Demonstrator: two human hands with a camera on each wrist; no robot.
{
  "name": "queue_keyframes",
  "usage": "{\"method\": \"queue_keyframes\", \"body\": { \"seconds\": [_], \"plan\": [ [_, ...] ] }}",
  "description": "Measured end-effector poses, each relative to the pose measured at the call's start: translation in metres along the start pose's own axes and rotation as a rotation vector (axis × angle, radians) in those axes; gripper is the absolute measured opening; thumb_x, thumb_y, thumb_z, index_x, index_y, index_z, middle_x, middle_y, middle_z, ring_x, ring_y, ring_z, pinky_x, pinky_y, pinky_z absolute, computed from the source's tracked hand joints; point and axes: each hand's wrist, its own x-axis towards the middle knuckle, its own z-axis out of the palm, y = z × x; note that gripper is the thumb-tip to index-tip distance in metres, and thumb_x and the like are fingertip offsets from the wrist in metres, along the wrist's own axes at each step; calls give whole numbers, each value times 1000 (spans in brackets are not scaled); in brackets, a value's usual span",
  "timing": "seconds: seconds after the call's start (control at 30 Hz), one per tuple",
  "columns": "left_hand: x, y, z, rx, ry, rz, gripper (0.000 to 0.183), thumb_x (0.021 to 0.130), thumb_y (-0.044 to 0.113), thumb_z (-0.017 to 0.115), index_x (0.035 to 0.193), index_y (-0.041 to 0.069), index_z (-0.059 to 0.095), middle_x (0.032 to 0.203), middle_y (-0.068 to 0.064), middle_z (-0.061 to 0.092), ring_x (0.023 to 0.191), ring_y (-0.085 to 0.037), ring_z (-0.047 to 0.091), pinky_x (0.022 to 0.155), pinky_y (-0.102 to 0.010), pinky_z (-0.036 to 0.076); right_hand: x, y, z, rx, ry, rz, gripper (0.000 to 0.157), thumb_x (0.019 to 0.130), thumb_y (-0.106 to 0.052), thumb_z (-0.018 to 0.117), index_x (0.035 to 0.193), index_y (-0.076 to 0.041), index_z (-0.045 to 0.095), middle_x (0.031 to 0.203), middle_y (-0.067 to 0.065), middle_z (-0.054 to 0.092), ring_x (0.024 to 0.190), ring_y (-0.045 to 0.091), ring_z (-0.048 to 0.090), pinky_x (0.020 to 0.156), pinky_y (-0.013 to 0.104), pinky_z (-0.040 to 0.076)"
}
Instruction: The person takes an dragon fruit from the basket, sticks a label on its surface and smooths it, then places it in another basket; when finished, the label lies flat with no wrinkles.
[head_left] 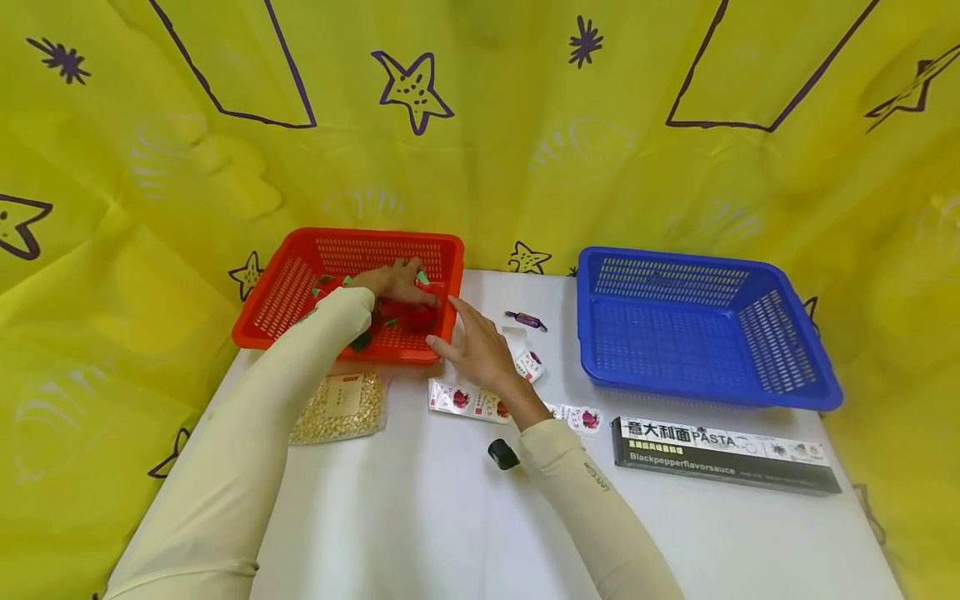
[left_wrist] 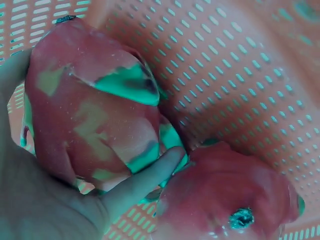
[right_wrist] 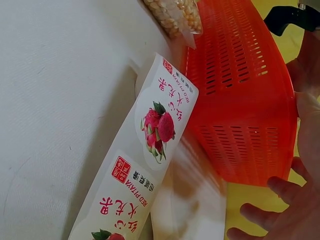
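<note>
White table (head_left: 420, 517), yellow starfish-print curtain (head_left: 487, 167) at twelve o'clock, left hand (head_left: 397, 283) gripping dragon fruit (left_wrist: 95, 115), right hand (head_left: 480, 350) spread-fingered at basket (head_left: 281, 300)

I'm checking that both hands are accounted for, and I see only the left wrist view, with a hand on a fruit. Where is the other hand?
Observer: The right hand is at the right end of the red basket, fingers spread.
Operator: What lies on the table near that hand?
Observer: A strip of labels, printed with pitaya pictures.
Operator: Is there a second basket?
Observer: Yes, a blue basket, off to the right of the red one.
</note>
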Motion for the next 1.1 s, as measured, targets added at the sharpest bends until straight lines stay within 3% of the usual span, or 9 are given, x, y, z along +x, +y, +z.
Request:
{"method": "queue_keyframes", "body": {
  "seconds": [0.23,0.4,0.57,0.9,1.0,1.1],
  "plan": [
    [3,-1,0,-64,-55,26,82,94,55,72,154,15,35,150,-20,50,134,-39,50,111,-59,46,-1,0,3,4,8,-2,84,101,-56,67,169,-26,27,174,3,31,156,37,34,124,65,30],
    [7,-2,0,-34,-114,26,72,92,56,73,148,17,50,144,-14,55,128,-33,52,108,-54,50,-4,0,6,5,-1,0,84,101,-55,67,169,-26,28,173,2,32,156,36,35,124,64,30],
    [10,-2,2,-44,-141,48,65,89,51,77,141,19,55,141,-13,55,126,-32,52,104,-51,51,-5,0,5,-8,-9,-15,84,101,-55,67,168,-25,28,173,2,32,155,37,35,124,64,30],
    [6,0,-1,9,-99,92,56,87,51,82,131,23,62,140,-9,56,126,-31,50,108,-55,46,-4,3,5,-22,-8,-12,84,101,-57,65,169,-27,26,174,2,31,156,36,34,124,65,29],
    [-2,-2,-13,-4,-63,111,54,89,49,80,132,23,61,141,-9,54,125,-33,51,100,-55,52,-5,5,5,-42,-13,-22,84,102,-61,60,170,-27,23,174,1,30,156,36,34,124,66,28],
    [-15,1,-34,-34,-24,127,58,91,49,79,137,22,57,145,-12,50,126,-36,51,88,-54,59,-5,7,1,-62,-8,-41,83,103,-62,57,170,-27,22,175,3,28,157,36,32,125,66,25]
  ]
}}
